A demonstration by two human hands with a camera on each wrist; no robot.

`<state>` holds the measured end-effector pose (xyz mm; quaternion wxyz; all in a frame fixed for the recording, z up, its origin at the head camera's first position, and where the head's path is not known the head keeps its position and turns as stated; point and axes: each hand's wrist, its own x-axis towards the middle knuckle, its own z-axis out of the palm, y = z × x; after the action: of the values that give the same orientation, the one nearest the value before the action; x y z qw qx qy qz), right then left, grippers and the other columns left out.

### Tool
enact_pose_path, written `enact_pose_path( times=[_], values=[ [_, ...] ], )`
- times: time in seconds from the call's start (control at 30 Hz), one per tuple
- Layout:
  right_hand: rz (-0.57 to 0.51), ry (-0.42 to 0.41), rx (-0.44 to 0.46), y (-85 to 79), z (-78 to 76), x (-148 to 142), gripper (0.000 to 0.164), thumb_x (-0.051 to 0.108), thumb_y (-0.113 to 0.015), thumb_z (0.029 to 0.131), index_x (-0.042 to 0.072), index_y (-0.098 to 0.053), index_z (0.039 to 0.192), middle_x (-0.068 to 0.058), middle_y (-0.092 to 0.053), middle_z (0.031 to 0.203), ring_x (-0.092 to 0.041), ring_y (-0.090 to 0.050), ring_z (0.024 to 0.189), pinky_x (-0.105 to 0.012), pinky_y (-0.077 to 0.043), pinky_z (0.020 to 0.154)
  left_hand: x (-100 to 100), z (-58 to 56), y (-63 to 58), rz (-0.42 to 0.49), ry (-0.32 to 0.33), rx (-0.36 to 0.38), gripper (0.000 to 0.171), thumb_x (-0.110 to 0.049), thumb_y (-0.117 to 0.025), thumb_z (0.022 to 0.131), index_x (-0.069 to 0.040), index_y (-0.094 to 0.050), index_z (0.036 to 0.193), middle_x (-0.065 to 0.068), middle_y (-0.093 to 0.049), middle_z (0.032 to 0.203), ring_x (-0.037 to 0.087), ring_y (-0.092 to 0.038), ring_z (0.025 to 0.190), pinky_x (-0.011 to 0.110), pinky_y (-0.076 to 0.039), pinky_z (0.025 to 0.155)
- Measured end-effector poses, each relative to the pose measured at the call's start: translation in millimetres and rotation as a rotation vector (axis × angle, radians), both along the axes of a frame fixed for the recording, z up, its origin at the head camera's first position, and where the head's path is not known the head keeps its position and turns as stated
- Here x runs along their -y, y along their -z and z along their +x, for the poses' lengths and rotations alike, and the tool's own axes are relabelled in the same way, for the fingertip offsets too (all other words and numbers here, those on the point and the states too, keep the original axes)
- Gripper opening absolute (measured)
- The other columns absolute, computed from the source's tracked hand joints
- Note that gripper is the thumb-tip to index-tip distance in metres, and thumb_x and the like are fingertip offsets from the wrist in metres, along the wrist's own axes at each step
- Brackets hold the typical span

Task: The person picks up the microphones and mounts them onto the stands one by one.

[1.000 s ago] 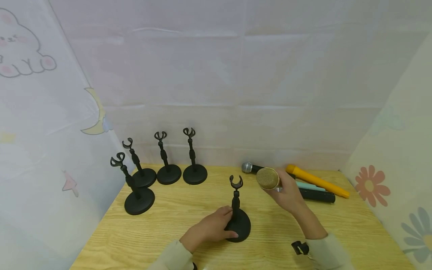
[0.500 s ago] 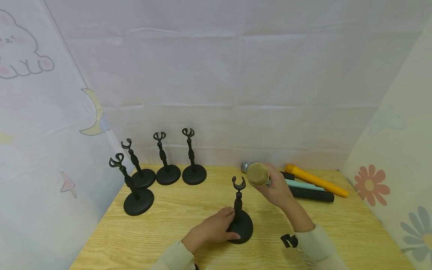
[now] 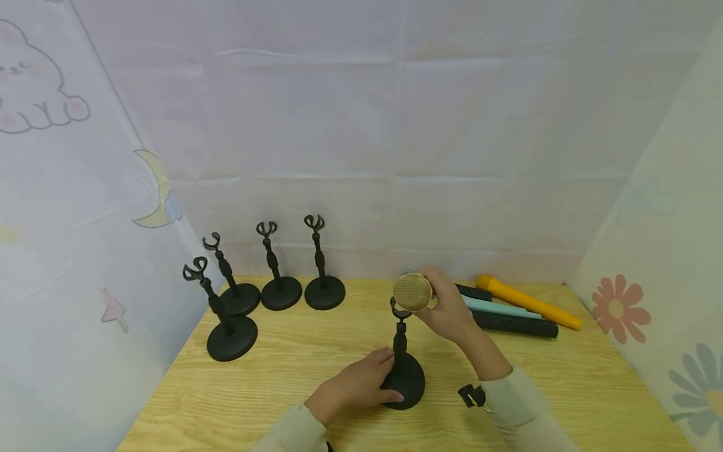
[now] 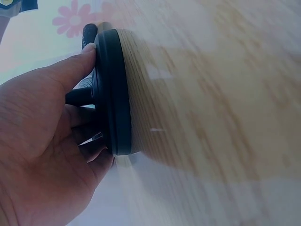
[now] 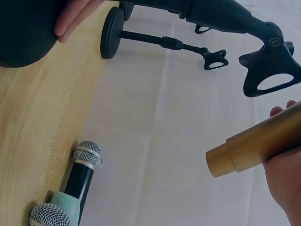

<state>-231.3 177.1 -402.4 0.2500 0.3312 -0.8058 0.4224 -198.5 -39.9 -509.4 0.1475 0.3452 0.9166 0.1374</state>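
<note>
My left hand (image 3: 361, 380) grips the round base of a black tabletop microphone stand (image 3: 408, 383), its thumb at the base's edge. In the left wrist view the base (image 4: 110, 94) sits right at the wood surface. My right hand (image 3: 452, 314) holds a gold microphone (image 3: 412, 292) with its mesh head toward the head camera. The head overlaps the stand's clip at the top of the pole. From the right wrist, the gold microphone's tail end (image 5: 254, 148) shows just below the stand's open clip (image 5: 270, 70), with a gap between them.
Several more black stands (image 3: 324, 292) stand at the back left of the wooden table (image 3: 294, 370). At the back right lie a yellow microphone (image 3: 531, 301), a mint one (image 3: 503, 307) and black ones (image 3: 516, 324). A printed cloth (image 3: 361, 125) hangs behind.
My right hand has carried the gold microphone leftward to the top of the gripped stand. The left hand and stand have shifted slightly to the right.
</note>
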Motion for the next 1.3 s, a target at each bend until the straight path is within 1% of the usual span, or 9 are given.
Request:
enact_pose_path(
  times=[0.13, 0.27, 0.43, 0.53, 0.67, 0.77, 1.0, 1.13, 1.3],
  values=[
    [-0.013, -0.034, -0.009, -0.6, -4.2, 5, 0.046, -0.003, -0.082, 0.079, 0.012, -0.061, 0.117, -0.004, -0.061, 0.108, -0.013, -0.054, 0.092, -0.037, -0.049, 0.076, 0, 0.0, -0.9, -0.001, 0.002, -0.005, 0.082, -0.06, -0.061, 0.094, -0.008, -0.041, 0.156, 0.003, -0.032, 0.164, 0.018, -0.029, 0.152, 0.033, -0.035, 0.118],
    [-0.037, -0.083, -0.024, -0.4, -9.3, 10, 0.046, -0.005, -0.082, 0.077, 0.012, -0.061, 0.113, -0.004, -0.061, 0.107, -0.014, -0.054, 0.092, -0.037, -0.048, 0.077, 1, 0.1, -2.1, 0.002, 0.008, -0.005, 0.082, -0.059, -0.062, 0.095, -0.008, -0.041, 0.155, 0.003, -0.033, 0.163, 0.018, -0.029, 0.151, 0.032, -0.035, 0.118],
    [-0.051, -0.121, -0.047, -1.2, -12.7, 19, 0.045, -0.01, -0.082, 0.072, 0.009, -0.059, 0.106, -0.008, -0.059, 0.102, -0.016, -0.049, 0.087, -0.035, -0.043, 0.072, 2, 0.2, -2.0, 0.017, 0.014, 0.002, 0.081, -0.057, -0.062, 0.095, -0.007, -0.04, 0.156, 0.004, -0.033, 0.163, 0.018, -0.03, 0.151, 0.032, -0.035, 0.118],
    [-0.049, -0.15, -0.051, -6.4, -9.4, 24, 0.045, -0.014, -0.081, 0.07, 0.005, -0.058, 0.104, -0.011, -0.057, 0.099, -0.018, -0.048, 0.084, -0.034, -0.042, 0.07, 2, -0.3, -0.6, 0.021, 0.017, 0.008, 0.082, -0.057, -0.062, 0.095, -0.006, -0.039, 0.156, 0.005, -0.031, 0.164, 0.019, -0.03, 0.151, 0.032, -0.035, 0.118],
    [-0.043, -0.18, -0.065, -20.7, 1.8, 31, 0.044, -0.018, -0.08, 0.069, 0.0, -0.056, 0.102, -0.013, -0.056, 0.097, -0.02, -0.048, 0.082, -0.033, -0.042, 0.071, 3, -1.2, 1.7, 0.017, 0.024, 0.005, 0.084, -0.059, -0.06, 0.095, -0.006, -0.037, 0.157, 0.006, -0.029, 0.165, 0.019, -0.028, 0.152, 0.031, -0.034, 0.118],
    [-0.045, -0.185, -0.093, -28.8, 7.5, 35, 0.045, -0.019, -0.08, 0.068, -0.001, -0.055, 0.101, -0.013, -0.055, 0.096, -0.019, -0.047, 0.083, -0.033, -0.041, 0.073, 3, -1.5, 2.4, 0.013, 0.026, 0.005, 0.085, -0.059, -0.06, 0.095, -0.006, -0.037, 0.157, 0.006, -0.028, 0.166, 0.019, -0.028, 0.152, 0.031, -0.034, 0.118],
    [-0.047, -0.226, -0.168, -26.3, 3.9, 42, 0.046, -0.021, -0.078, 0.067, -0.001, -0.053, 0.101, -0.013, -0.052, 0.097, -0.023, -0.045, 0.089, -0.036, -0.04, 0.079, 4, -1.5, 0.8, 0.013, 0.024, 0.014, 0.085, -0.059, -0.06, 0.095, -0.005, -0.037, 0.157, 0.007, -0.027, 0.166, 0.019, -0.028, 0.152, 0.031, -0.034, 0.118],
    [-0.066, -0.251, -0.16, -24.6, 4.1, 44, 0.045, -0.02, -0.078, 0.066, -0.006, -0.054, 0.102, -0.016, -0.053, 0.097, -0.025, -0.047, 0.09, -0.037, -0.042, 0.081, 4, -2.1, 2.8, 0.009, 0.042, 0.01, 0.085, -0.059, -0.059, 0.096, -0.004, -0.036, 0.157, 0.008, -0.025, 0.166, 0.019, -0.027, 0.152, 0.03, -0.033, 0.118],
    [-0.113, -0.246, -0.117, -22.2, 6.8, 43, 0.04, -0.018, -0.076, 0.07, -0.01, -0.053, 0.102, -0.021, -0.052, 0.097, -0.025, -0.047, 0.091, -0.034, -0.042, 0.085, 3, -2.2, 3.2, 0.005, 0.047, 0.0, 0.085, -0.059, -0.058, 0.096, -0.003, -0.036, 0.157, 0.009, -0.026, 0.166, 0.021, -0.027, 0.152, 0.03, -0.033, 0.119]
  ],
)
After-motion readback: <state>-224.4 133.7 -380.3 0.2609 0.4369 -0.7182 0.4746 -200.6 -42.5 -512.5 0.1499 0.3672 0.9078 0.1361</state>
